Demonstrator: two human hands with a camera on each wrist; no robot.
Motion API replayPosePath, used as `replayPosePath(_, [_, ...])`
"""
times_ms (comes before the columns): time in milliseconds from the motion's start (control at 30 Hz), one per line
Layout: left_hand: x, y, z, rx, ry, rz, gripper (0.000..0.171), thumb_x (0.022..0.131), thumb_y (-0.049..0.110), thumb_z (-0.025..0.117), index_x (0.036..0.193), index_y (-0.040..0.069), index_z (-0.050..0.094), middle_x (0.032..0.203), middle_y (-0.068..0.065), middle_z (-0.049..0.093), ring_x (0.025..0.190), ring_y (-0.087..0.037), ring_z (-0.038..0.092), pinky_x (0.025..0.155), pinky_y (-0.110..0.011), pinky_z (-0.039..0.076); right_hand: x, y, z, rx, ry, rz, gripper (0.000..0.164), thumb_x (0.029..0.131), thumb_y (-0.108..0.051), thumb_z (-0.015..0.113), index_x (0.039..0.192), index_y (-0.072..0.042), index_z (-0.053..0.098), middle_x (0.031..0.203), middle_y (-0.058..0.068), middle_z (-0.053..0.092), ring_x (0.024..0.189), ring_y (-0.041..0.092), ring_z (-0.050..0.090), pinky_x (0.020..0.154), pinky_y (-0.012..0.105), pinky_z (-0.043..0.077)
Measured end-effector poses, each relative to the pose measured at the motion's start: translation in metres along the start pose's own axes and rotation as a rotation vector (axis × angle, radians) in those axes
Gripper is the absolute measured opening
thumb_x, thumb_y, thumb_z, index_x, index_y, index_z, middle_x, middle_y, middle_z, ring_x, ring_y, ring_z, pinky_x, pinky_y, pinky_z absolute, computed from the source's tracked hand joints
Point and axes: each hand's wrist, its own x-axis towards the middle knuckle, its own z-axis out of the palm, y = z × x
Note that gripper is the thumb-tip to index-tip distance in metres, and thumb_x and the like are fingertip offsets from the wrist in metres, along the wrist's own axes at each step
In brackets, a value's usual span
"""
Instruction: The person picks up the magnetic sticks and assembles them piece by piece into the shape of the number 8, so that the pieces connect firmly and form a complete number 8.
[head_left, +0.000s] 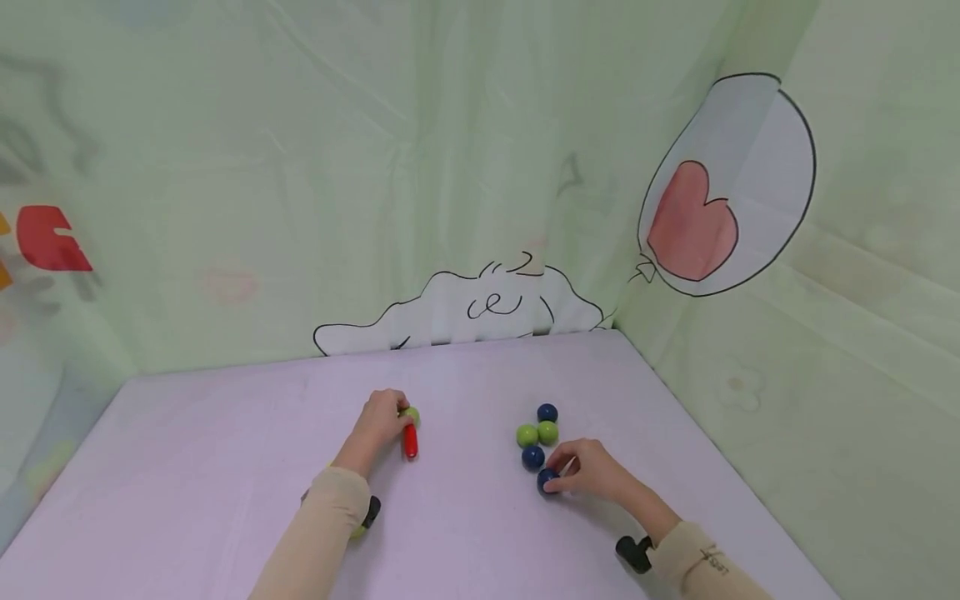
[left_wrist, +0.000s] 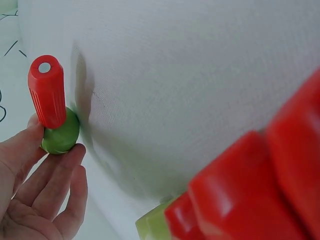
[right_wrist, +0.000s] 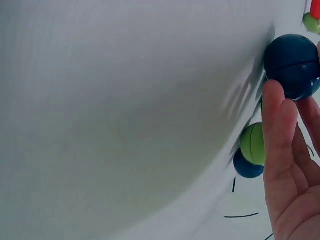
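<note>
In the head view my left hand (head_left: 381, 419) pinches the round green head of a maraca (head_left: 410, 442). Its ribbed red handle (left_wrist: 47, 92), with a hole in the end, points back from the ball. On the right, my right hand (head_left: 590, 471) holds a dark blue ball (head_left: 548, 482) between thumb and fingers, close over the table. A seam runs round this ball in the right wrist view. Just beyond it sit a second blue ball (head_left: 533, 457), two green balls (head_left: 527, 435) and a farther blue ball (head_left: 547, 413).
A pale lilac cloth covers the table (head_left: 465, 533). Blurred red pieces (left_wrist: 240, 190) and a yellow-green piece (left_wrist: 152, 222) lie near the left wrist camera, mostly hidden under the left forearm in the head view. Printed curtains (head_left: 337, 167) hang behind and at the right.
</note>
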Motion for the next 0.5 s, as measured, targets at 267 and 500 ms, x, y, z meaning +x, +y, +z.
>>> replayPosePath(267, [0.001,0.000,0.001,-0.018,-0.013,-0.015,0.015,0.076,0.006,0.072,0.086,-0.004,0.066,0.080,-0.009,0.064,0.075,-0.020,0.055,0.072,-0.034,0.048,0.001,-0.011,0.011,0.035,-0.029,-0.040,0.025,0.072,-0.016,0.077,0.088,-0.001,0.066,0.082,0.003,0.062,0.063,0.011,0.054,0.054,0.021,0.046])
replayPosePath(500, [0.002,-0.002,0.001,-0.027,-0.021,-0.028,0.014,0.077,0.005,0.072,0.086,-0.004,0.066,0.079,-0.008,0.063,0.073,-0.019,0.054,0.070,-0.033,0.048,0.009,-0.028,0.022,0.062,-0.090,-0.083,0.023,0.072,-0.014,0.077,0.088,-0.001,0.065,0.080,0.003,0.061,0.059,0.009,0.052,0.052,0.020,0.045])
